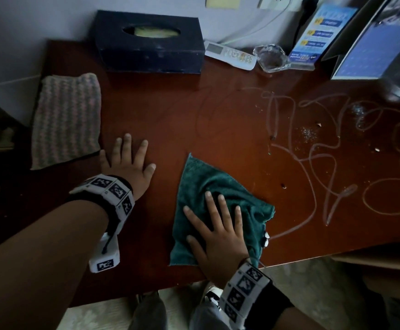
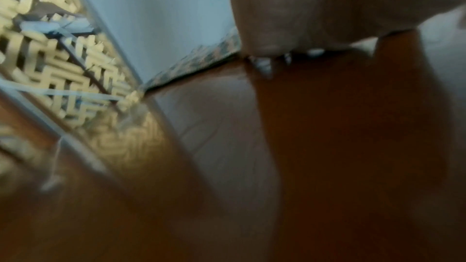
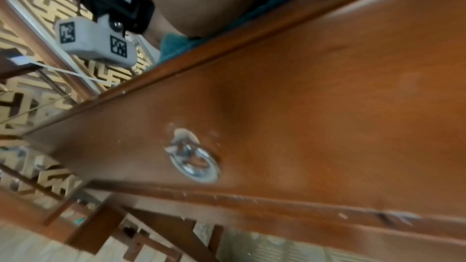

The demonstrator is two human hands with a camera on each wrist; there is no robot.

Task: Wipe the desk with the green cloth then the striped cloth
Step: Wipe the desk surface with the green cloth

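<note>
dark green cloth [image 1: 218, 186], pink-and-grey striped cloth [image 1: 66, 120], reddish-brown desk [image 1: 170, 110]

Dim head view, darkened edges; both wrist views motion-blurred, brighter

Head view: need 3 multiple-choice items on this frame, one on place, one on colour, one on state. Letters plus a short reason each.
1. Where does the striped cloth lie on the desk?
A. at its left end, beside the left hand
B. under the right hand
C. on top of the tissue box

2. What colour is the cloth under the right hand?
A. red
B. dark green
C. white

3. How is the left hand placed?
A. gripping the striped cloth
B. raised off the desk
C. flat on bare wood, fingers spread

Answers:
1 A: it sits at the left end, just clear of the left hand, in front of and left of the tissue box.
2 B: the green cloth is pressed under straight fingers.
3 C: the palm rests on the desk and holds nothing.
</note>
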